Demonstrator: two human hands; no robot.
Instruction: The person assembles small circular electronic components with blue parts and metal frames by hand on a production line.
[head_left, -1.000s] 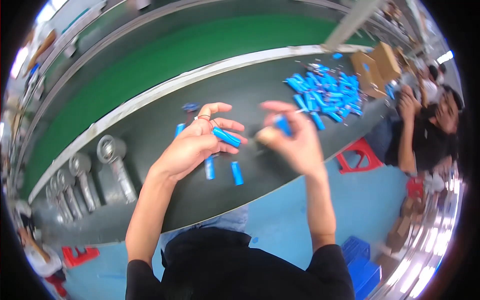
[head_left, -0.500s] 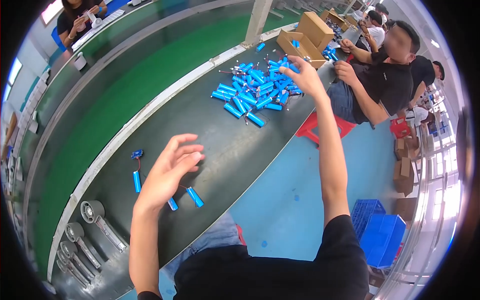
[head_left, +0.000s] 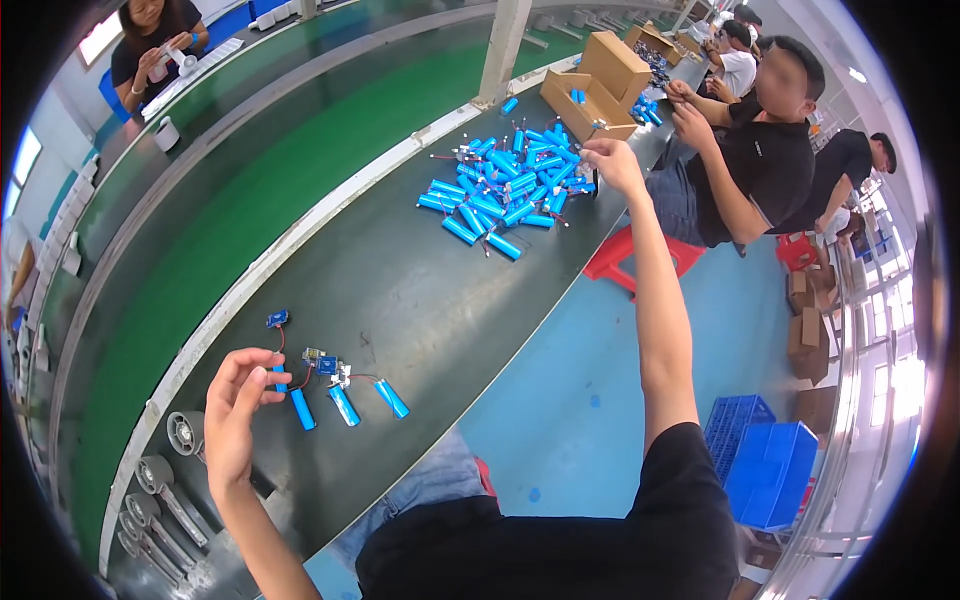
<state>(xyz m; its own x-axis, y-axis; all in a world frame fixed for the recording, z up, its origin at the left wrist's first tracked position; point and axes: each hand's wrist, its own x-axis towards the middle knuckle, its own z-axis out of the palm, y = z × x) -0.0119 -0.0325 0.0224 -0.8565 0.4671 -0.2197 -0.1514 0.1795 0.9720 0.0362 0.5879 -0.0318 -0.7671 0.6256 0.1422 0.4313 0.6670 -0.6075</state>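
My left hand (head_left: 240, 405) is over the left part of the dark bench, its fingers loosely curved and apart. Its fingertips overlap a blue cylindrical battery (head_left: 280, 372) wired to a small blue circuit board (head_left: 277, 319); contact is unclear. Several more batteries lie just right of it, one being a blue battery (head_left: 391, 398), beside small wired boards (head_left: 322, 364). At the right edge of a heap of blue wired batteries (head_left: 510, 190), my right hand (head_left: 615, 167) has thumb and fingers pinched together. What lies in the pinch is too small to make out.
Grey fan-shaped housings with handles (head_left: 155, 475) line the bench's left end. Past the heap stands an open cardboard box (head_left: 590, 100). A co-worker (head_left: 755, 165) sits at the right near a red stool (head_left: 640, 262). Blue crates (head_left: 765, 475) stand on the floor. A green belt (head_left: 330, 150) runs behind.
My left hand has moved left and down, uncovering batteries and boards. My right hand has dropped slightly to the heap's edge, and its fingers have come together.
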